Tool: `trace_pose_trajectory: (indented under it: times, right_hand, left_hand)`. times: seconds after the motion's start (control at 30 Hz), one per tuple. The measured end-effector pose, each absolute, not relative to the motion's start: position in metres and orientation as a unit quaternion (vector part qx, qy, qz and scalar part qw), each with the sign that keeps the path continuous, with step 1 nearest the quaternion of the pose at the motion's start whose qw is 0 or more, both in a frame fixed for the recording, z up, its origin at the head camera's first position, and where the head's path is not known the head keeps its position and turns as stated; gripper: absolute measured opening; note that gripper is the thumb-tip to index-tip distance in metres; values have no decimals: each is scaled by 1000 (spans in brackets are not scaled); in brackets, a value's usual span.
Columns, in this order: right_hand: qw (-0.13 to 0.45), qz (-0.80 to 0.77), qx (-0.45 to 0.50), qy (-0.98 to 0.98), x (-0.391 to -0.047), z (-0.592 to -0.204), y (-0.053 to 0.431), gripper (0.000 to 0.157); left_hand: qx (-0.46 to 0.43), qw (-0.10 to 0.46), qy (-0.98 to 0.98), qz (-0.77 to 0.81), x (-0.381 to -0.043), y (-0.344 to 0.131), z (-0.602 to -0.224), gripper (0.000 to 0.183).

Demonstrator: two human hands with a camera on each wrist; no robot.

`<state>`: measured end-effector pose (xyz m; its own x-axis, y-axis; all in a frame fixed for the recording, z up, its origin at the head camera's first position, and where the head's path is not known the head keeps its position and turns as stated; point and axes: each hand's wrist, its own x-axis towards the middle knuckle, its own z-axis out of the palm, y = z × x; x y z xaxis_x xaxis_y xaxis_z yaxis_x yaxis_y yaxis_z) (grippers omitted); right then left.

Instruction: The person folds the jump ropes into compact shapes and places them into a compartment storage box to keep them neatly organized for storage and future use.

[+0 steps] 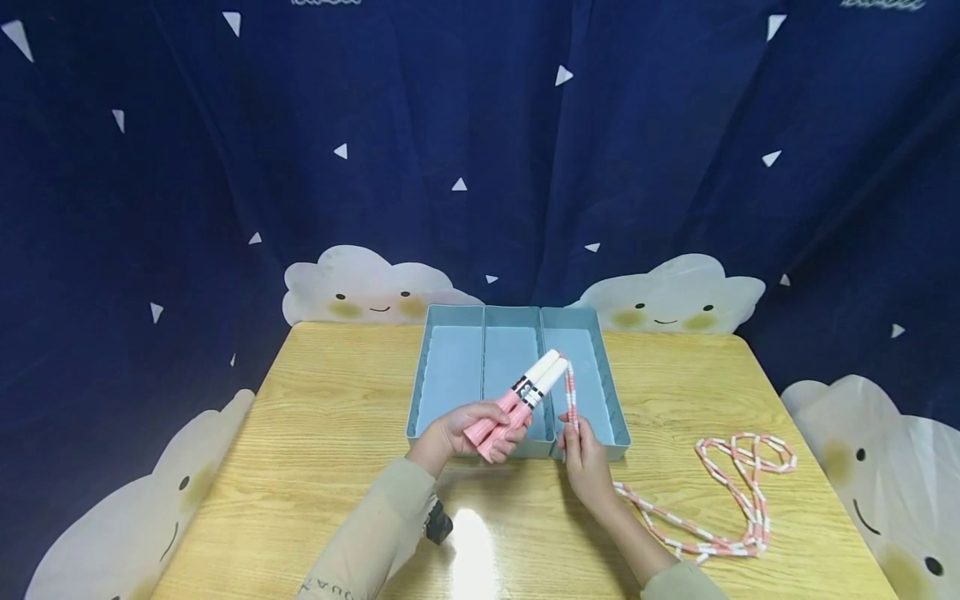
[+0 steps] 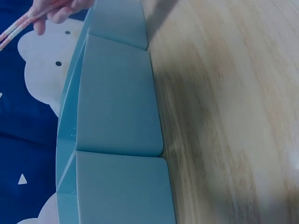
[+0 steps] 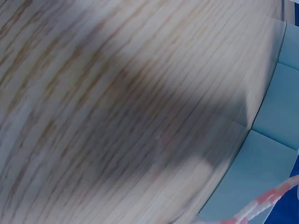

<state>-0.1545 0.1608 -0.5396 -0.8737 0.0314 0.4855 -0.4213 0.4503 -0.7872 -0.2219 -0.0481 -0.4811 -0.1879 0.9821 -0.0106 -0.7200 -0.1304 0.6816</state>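
Observation:
My left hand (image 1: 463, 423) grips the two handles (image 1: 534, 388) of a jump rope side by side over the front of a blue three-part organizer (image 1: 611, 392). Each handle is pink at the grip and white toward the tip, with a dark label band between. From the tips the pink-and-white beaded rope (image 1: 571, 388) runs down into my right hand (image 1: 585, 463), which pinches it near the organizer's right front. Past that hand, the rest of the beaded rope (image 1: 756, 508) lies in loose loops on the table at the right. The left wrist view shows the right fingers (image 2: 60, 14) holding the rope.
The organizer stands toward the back of the wooden table (image 1: 337, 417), its compartments side by side. A dark blue curtain (image 1: 450, 108) with clouds and triangles hangs behind and around the table. A small black object (image 1: 438, 523) shows beside the left sleeve (image 1: 375, 533).

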Motion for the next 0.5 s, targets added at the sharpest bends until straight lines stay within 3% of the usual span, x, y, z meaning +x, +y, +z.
trace_pose_trajectory:
  times: [0.5]
  right_hand:
    - [205, 507, 120, -828, -153, -540, 158, 19]
  left_hand:
    - [227, 581, 277, 731, -225, -50, -481, 21]
